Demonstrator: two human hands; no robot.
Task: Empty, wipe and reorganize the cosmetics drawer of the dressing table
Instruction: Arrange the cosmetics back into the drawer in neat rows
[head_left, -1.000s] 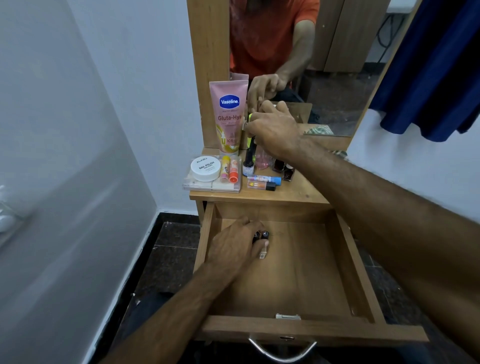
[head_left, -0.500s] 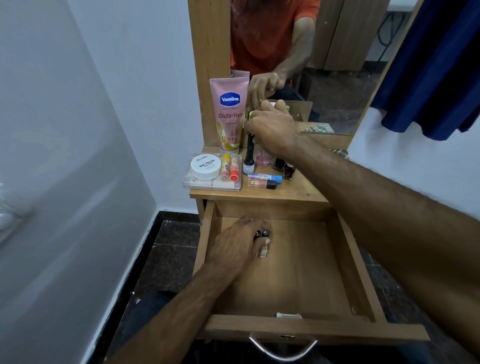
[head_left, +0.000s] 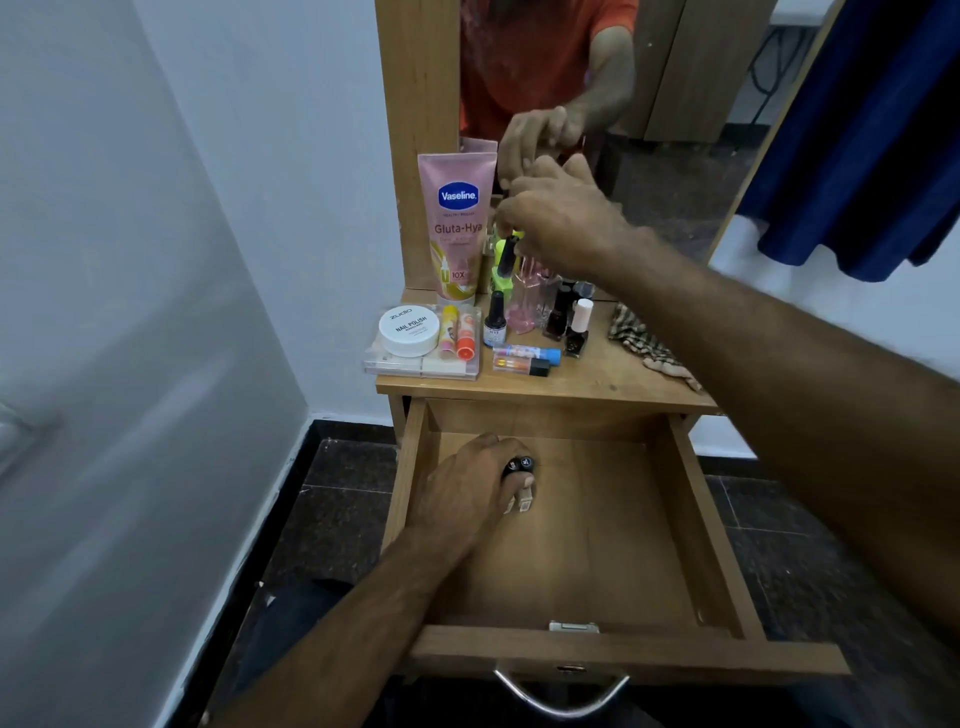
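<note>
The open wooden drawer (head_left: 597, 525) holds two small black-capped bottles (head_left: 519, 464), light, slippery glass, pinched by left hand (head_left: 467, 488); right hand (head_left: 561, 218) grips a dark-capped bottle (head_left: 506, 257) far up.

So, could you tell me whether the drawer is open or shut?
Open: the drawer is pulled fully out, its wooden floor exposed.

Only one view is given, taken from a camera worn on the head. It is aimed forward and down. The open drawer (head_left: 571, 525) is seen close up, right below. The table top (head_left: 597, 382) is seen a bit farther off, and the mirror (head_left: 675, 130) behind it. Both arms are seen reaching in from the bottom.
</note>
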